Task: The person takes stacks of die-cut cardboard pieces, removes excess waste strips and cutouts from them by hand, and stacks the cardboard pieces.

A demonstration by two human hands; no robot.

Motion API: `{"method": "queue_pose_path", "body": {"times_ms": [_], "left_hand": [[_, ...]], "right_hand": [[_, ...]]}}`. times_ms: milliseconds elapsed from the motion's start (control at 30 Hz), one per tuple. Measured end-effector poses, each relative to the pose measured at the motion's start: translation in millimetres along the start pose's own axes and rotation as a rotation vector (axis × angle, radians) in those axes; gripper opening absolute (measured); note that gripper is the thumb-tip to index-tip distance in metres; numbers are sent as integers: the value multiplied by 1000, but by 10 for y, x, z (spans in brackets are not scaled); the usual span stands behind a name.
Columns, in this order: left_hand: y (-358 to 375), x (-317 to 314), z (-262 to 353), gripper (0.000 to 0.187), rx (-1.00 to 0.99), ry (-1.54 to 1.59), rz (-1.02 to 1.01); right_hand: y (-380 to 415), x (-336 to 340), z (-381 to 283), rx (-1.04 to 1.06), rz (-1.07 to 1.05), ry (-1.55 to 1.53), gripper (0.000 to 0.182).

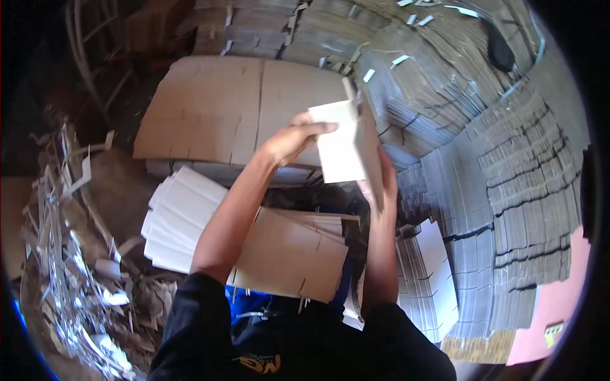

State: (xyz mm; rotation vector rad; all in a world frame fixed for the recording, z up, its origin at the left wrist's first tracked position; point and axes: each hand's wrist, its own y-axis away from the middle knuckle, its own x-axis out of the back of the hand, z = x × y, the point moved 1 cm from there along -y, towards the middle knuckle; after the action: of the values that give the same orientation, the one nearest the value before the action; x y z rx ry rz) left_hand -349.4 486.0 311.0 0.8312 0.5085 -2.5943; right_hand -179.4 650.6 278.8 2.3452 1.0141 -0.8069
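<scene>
Held up in front of me is a folded cardboard piece (338, 152), its white face turned to the left and its brown face to the right. My left hand (293, 140) pinches the white panel with the thumb on top. On the other side, my right hand (385, 181) grips the brown panel, its fingers partly hidden behind it. Below my forearms, slotted brown cardboard sheets (292, 254) lie on my lap. Beside them to the left, white cardboard sheets (184, 213) are fanned out in an overlapping pile.
A large brown cardboard sheet (197, 111) lies flat on a stack ahead. Bundled cardboard stacks (457, 184) line the right and back. White-faced pieces (435, 273) stand near my right elbow. Scraps and strips (76, 286) heap up on the left. A pink sheet (549, 305) is at lower right.
</scene>
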Motion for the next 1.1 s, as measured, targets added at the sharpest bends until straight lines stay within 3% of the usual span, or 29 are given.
{"method": "queue_pose_path", "body": {"times_ms": [67,100,133,200,233,300,333,400,433,500,533,567,633,700,767,833,867,900,933,967,1000,1067,1100], "left_hand": [[51,-135,156,32,-55,-174,-155],[103,-196,242,32,-61,-175,-111],[155,-279,356,36,-80,-352,-153],[405,-318,437,41,-74,-534,-165],[594,-377,408,39,-58,-570,-101],[881,-489,347,35,-39,-650,11],[991,-447,321,35,-7,-793,-96],[1350,-384,291,31,-47,-904,-245],[1557,-368,292,30,-117,-873,-284],[1890,-19,256,35,-167,-1063,-145],[2097,156,246,32,-168,-1138,193],[2343,293,238,29,-167,-1199,532],[2821,482,304,25,-443,-707,1056],[3325,711,169,28,-670,-585,1438],[3858,835,-5,28,-424,-743,1357],[4036,798,-256,27,-128,-744,959],[4045,643,-295,26,141,-657,863],[4042,505,-326,26,403,-567,762],[4076,567,-427,26,331,-556,460],[3982,588,-419,27,261,-536,158],[3926,604,-385,27,262,-547,145],[3607,345,-142,48,710,-979,34],[3505,347,-92,48,719,-980,21]], "right_hand": [[149,14,37,-89,-347,-244,46],[185,-22,44,-138,-520,-378,47],[181,-52,24,-183,-529,-381,47],[221,-56,-33,-40,-274,-309,47],[312,-133,-36,-65,-274,-319,47],[442,-249,-138,172,76,153,59],[458,-243,-206,163,68,147,59],[516,-202,-401,709,191,715,62],[618,-291,-450,694,190,715,62],[847,-523,-523,675,-228,640,81],[852,-488,-538,664,-224,634,81],[841,-444,-559,531,-401,663,85],[822,-431,-555,272,-752,696,94],[831,-591,-291,48,-902,828,101],[773,-820,27,-247,-1023,935,99],[605,-754,379,-368,-1084,1121,99],[514,-729,498,-349,-1070,1111,99],[418,-707,616,-300,-1178,1495,98],[308,-713,717,-238,-1258,1890,98],[193,-759,801,-219,-1242,1885,98],[77,-812,869,-293,-1158,1712,98],[-87,-854,1028,-433,-987,1360,99],[-112,-870,1220,-435,-973,1353,99]]}}
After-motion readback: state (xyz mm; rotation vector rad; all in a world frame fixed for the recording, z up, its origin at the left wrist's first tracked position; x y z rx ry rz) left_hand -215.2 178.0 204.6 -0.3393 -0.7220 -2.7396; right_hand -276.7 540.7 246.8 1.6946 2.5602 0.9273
